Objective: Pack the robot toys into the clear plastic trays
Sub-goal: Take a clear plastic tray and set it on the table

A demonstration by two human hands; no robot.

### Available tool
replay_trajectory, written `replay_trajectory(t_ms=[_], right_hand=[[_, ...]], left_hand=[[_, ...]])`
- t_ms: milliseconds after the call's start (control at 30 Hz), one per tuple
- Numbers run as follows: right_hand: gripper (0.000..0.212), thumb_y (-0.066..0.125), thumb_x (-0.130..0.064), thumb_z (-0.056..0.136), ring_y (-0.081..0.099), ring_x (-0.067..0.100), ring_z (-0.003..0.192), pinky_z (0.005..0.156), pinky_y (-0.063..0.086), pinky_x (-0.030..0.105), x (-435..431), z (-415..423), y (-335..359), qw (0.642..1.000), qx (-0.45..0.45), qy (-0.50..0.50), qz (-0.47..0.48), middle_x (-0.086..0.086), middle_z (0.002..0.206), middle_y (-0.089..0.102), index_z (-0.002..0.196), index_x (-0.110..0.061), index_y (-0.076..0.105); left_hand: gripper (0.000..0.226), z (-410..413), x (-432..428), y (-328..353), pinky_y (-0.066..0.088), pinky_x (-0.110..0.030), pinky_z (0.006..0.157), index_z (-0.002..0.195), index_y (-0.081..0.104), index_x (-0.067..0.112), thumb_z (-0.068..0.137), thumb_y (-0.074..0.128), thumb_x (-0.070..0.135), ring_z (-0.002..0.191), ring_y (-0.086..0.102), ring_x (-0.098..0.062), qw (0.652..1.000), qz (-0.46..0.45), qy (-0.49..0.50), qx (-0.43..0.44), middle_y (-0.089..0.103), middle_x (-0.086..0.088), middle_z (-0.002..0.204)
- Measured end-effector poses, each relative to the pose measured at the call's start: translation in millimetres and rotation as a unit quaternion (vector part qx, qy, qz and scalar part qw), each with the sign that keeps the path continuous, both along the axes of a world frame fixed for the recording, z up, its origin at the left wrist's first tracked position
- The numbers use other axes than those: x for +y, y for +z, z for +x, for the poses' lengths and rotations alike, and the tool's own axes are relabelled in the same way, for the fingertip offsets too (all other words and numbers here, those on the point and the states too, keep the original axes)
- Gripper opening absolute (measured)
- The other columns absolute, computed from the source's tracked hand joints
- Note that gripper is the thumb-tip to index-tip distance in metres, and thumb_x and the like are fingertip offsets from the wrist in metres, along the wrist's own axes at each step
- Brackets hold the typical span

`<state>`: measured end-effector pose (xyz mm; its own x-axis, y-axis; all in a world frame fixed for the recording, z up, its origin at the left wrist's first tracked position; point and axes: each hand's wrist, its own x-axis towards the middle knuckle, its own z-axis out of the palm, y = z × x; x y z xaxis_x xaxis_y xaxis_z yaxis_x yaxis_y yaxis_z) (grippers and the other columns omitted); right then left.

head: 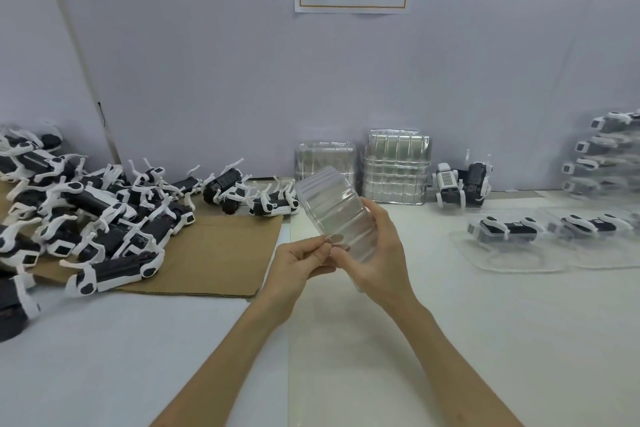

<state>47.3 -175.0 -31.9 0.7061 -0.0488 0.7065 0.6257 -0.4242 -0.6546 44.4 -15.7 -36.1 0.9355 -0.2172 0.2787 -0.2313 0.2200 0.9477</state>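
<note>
While right hand (377, 250) cups clear tray stack (334, 210) above surface (450, 322), left hand (298, 267) pinches its near edge.

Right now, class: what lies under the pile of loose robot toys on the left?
A brown cardboard sheet, flat on the table. Its right part shows bare; the robot toys cover the rest, so how far left it runs cannot be seen.
</note>
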Motion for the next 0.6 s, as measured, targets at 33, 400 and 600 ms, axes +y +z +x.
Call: replay_trajectory(t_ms=[33,400,600], right_hand=[[0.08,0.084,-0.04,0.07,0.057,0.016,0.116,0.094,0.051,0.042,0.3,-0.6,0.5,1.0,0.004,0.004,0.005,-0.009,0.125,0.059,0.139,-0.027,0.046],[0.084,0.09,-0.037,0.066,0.065,0.017,0.101,0.085,0.056,0.042,-2.8,-3.5,6.2,0.998,0.027,0.058,0.026,-0.006,0.108,0.064,0.137,-0.031,0.045],[0.08,0.09,-0.035,0.066,0.066,0.012,0.099,0.081,0.057,0.029,-2.6,-4.3,5.2,0.994,0.044,0.078,0.057,-0.014,0.101,0.064,0.135,-0.031,0.048]], left_hand=[[0.03,-0.3,0.7,0.4,0.057,-0.031,0.088,0.111,0.073,0.014,0.087,0.062,0.027,0.098,0.072,-0.023,1.0,-0.002,-0.004,-0.001,0.075,-0.011,0.108],[0.028,-0.3,4.2,0.0,0.056,-0.029,0.085,0.109,0.074,0.014,0.086,0.063,0.025,0.099,0.072,-0.024,1.0,-0.015,-0.022,0.002,0.075,-0.013,0.109],[0.023,-2.5,4.9,3.4,0.057,-0.028,0.081,0.102,0.079,0.021,0.085,0.064,0.024,0.091,0.071,-0.023,0.999,-0.024,-0.028,0.003,0.075,-0.015,0.107]])
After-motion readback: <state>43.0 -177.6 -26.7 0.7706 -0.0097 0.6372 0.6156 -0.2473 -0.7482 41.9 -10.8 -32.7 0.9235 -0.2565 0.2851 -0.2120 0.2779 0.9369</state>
